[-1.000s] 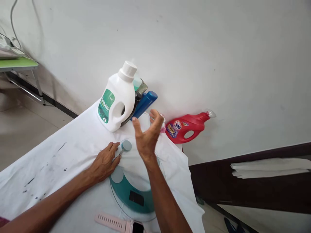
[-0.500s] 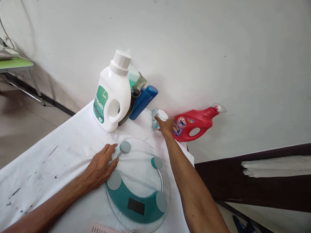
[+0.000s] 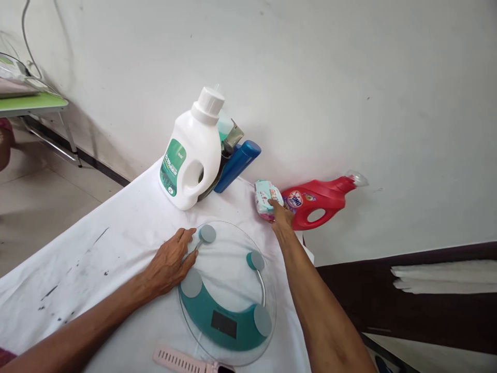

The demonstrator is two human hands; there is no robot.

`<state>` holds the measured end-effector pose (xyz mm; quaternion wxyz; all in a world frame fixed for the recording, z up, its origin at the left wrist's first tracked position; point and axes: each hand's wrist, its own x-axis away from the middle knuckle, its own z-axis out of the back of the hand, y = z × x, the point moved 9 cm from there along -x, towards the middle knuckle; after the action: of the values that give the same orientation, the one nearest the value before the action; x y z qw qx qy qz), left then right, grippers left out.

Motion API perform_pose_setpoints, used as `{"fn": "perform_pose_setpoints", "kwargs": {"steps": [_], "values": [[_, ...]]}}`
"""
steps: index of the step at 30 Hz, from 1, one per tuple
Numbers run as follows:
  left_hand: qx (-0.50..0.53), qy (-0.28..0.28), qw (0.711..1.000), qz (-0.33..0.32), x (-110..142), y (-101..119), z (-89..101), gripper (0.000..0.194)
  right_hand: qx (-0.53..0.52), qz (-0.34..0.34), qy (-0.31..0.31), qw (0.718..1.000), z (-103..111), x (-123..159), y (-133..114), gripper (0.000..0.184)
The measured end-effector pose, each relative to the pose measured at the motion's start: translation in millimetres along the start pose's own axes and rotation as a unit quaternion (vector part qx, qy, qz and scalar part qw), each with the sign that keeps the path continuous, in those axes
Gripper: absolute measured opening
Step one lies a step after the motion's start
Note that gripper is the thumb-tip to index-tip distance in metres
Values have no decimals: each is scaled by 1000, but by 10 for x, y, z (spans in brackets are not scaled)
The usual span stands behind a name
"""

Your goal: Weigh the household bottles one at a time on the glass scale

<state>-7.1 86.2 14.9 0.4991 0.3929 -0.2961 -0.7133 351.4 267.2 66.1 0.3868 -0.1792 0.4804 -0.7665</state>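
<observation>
My right hand point(image 3: 282, 216) is closed on the near side of a small light-blue and pink pack of wipes point(image 3: 265, 196) at the table's back edge; some of its fingers are hidden. Right beside that pack, a red detergent bottle point(image 3: 322, 201) lies tilted with a clear cap. My left hand point(image 3: 169, 264) rests flat, fingers stretched, at the left rim of a round glass scale point(image 3: 233, 280). The scale has a teal band with a dark display, and nothing stands on it.
A big white detergent jug point(image 3: 194, 150) stands at the back left. Behind it are a blue bottle point(image 3: 237, 167) and other bottles. A pink-strapped watch point(image 3: 182, 359) lies at the front on the white cloth point(image 3: 89, 259). A green-topped table point(image 3: 34, 102) is far left.
My right hand has gone from raised over the scale to the back of the table and closed on the pack of wipes. The pack has turned a little. My left hand stays put.
</observation>
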Motion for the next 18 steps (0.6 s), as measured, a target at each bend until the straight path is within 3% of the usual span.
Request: {"fn": "perform_pose_setpoints", "kwargs": {"steps": [3,7,10,14,18], "values": [[-7,-2,1000,-13,-6,17,15,40,-73,-23,-37,996,270,325,42,42],[-18,-9,1000,-19,-12,16,20,40,-129,3,-101,987,705,997,16,50],[-27,-21,999,-10,-17,-1,8,41,-78,56,-166,981,917,1610,-29,50],[-32,-28,999,-12,-27,2,4,42,31,121,-195,973,978,2236,35,61],[-40,-29,999,-14,-35,-4,9,43,43,173,-206,962,911,2479,170,76]]}}
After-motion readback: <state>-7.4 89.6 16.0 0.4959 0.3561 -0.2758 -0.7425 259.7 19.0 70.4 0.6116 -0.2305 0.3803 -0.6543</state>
